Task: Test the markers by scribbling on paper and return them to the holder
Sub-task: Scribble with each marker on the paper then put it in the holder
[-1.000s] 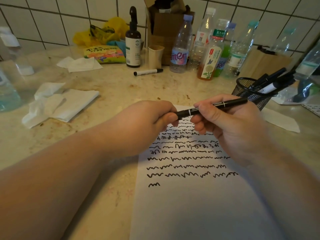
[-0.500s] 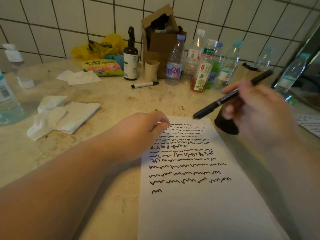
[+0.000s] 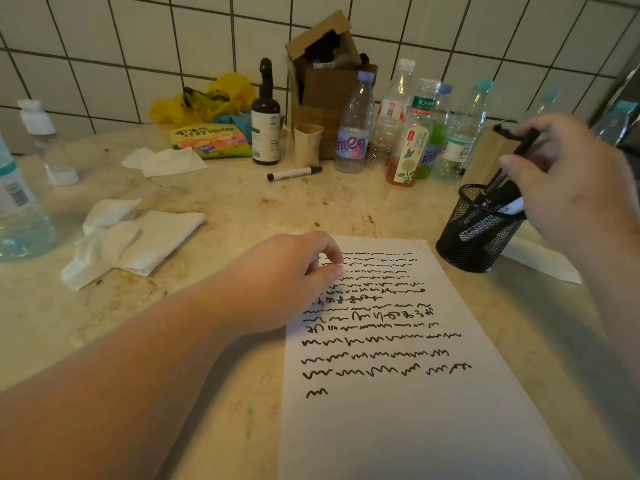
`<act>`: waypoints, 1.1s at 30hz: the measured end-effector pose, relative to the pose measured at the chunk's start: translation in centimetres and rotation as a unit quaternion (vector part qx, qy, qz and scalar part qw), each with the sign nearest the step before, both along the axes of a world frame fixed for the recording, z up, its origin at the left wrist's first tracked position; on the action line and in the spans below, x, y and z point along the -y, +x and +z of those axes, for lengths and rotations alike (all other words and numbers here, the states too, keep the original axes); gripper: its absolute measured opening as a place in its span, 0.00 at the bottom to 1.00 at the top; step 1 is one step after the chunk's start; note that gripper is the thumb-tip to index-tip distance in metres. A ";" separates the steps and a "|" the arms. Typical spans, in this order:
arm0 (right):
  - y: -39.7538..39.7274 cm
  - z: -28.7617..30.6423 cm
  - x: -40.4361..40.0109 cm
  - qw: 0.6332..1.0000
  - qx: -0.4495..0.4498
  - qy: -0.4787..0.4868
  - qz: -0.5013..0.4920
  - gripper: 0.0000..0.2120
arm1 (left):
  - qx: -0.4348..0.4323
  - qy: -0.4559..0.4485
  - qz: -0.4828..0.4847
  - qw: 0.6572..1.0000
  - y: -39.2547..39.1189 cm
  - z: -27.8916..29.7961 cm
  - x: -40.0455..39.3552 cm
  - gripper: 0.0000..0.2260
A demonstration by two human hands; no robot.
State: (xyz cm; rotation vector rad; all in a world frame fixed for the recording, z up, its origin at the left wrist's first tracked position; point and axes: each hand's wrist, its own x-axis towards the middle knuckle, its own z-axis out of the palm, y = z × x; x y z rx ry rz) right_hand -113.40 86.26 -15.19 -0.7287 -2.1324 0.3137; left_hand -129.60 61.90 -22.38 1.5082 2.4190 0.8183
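White tiled wall backs a stained beige desk (image 3: pixel 242 209) crowded with plastic bottles, a cardboard box and crumpled tissues. Nearest the camera lies the paper (image 3: pixel 398 393), its upper half filled with black scribble rows. At its top left corner rests the left hand (image 3: pixel 294 275), fingers loosely curled on the sheet, gripping nothing. Right of the paper stands the black mesh holder (image 3: pixel 474 237) with several markers inside. Above it the right hand (image 3: pixel 575 188) pinches a black marker (image 3: pixel 526 143), tip angled down into the holder
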 end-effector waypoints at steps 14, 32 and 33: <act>-3.2 1.8 -0.7 0.962 0.198 0.121 -0.145 0.17 | -0.001 -0.023 -0.005 1.000 0.1 -0.3 -0.4 0.06; -28.4 -4.9 3.4 0.883 0.434 -0.019 0.175 0.25 | -0.116 -0.074 -0.032 0.990 -0.8 -0.8 -0.7 0.12; -28.9 -5.2 3.3 0.885 0.436 -0.007 0.162 0.25 | -0.119 -0.071 -0.031 0.990 -0.7 -0.8 -0.7 0.12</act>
